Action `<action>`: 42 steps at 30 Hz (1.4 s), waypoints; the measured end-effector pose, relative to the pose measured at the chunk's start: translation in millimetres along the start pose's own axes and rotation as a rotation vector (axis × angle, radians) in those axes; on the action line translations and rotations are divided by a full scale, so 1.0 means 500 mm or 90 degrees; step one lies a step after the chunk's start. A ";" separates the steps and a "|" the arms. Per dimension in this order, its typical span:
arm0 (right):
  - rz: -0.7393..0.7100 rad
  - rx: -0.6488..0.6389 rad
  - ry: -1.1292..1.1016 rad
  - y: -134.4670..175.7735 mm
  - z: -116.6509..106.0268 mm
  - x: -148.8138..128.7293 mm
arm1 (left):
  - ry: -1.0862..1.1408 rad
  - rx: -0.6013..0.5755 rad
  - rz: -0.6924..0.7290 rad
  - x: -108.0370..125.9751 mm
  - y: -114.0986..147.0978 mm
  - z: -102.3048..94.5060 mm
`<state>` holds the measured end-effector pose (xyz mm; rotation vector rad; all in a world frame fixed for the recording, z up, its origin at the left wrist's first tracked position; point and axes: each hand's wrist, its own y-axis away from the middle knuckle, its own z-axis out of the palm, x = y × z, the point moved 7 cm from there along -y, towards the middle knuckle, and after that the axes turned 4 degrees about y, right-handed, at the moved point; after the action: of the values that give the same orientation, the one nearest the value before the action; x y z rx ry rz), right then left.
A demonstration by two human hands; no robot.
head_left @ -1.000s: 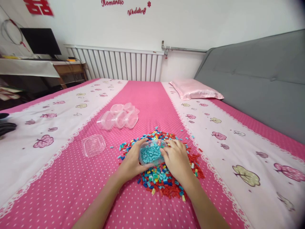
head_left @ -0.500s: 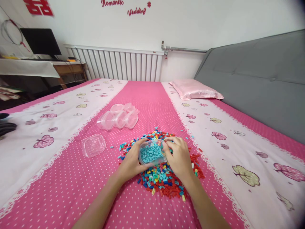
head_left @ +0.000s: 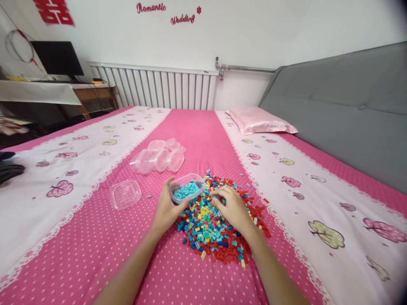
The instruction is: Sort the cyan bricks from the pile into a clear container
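Observation:
A clear plastic container [head_left: 197, 182] with light-blue toy bricks [head_left: 186, 190] in it is tilted in my left hand [head_left: 167, 207]. The fingers and thumb of that hand grip its left side and near edge. Beneath and to the right spreads a pile of small mixed-colour bricks [head_left: 210, 233], mostly red, blue, yellow and turquoise. Over the pile's upper middle is my right hand [head_left: 232, 207], its fingers curved with a small gap between thumb and forefinger. Nothing shows between them, though the fingertips partly blend with the bricks.
A clear lid [head_left: 125, 195] lies flat on the pink bedspread [head_left: 197, 131], left of the pile. Several empty clear containers [head_left: 159, 157] stand grouped behind it. A stray blue brick [head_left: 149, 196] lies near the lid. A pink pillow [head_left: 259, 120] rests by the grey headboard [head_left: 343, 93].
My left hand has moved the container left and slightly away, off the middle of the pile. My right hand has let go of the container and is now over the bricks.

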<state>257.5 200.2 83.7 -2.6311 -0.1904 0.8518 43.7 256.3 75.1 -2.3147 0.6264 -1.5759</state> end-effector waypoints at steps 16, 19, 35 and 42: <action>-0.073 -0.054 0.003 0.013 0.025 -0.068 | 0.001 0.120 -0.050 -0.010 -0.002 -0.032; -0.009 -0.057 -0.036 0.006 -0.013 -0.015 | 0.009 0.111 -0.051 -0.006 -0.002 -0.030; -0.011 -0.378 -0.132 0.046 0.015 -0.008 | 0.025 0.009 0.011 0.023 0.004 -0.001; -0.024 -0.471 -0.132 0.067 0.012 -0.006 | 0.000 -0.079 0.041 0.032 0.013 0.022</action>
<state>252.0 170.5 68.3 -3.1729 -0.7325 1.2236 57.4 242.6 80.9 -2.3567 0.8127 -1.5480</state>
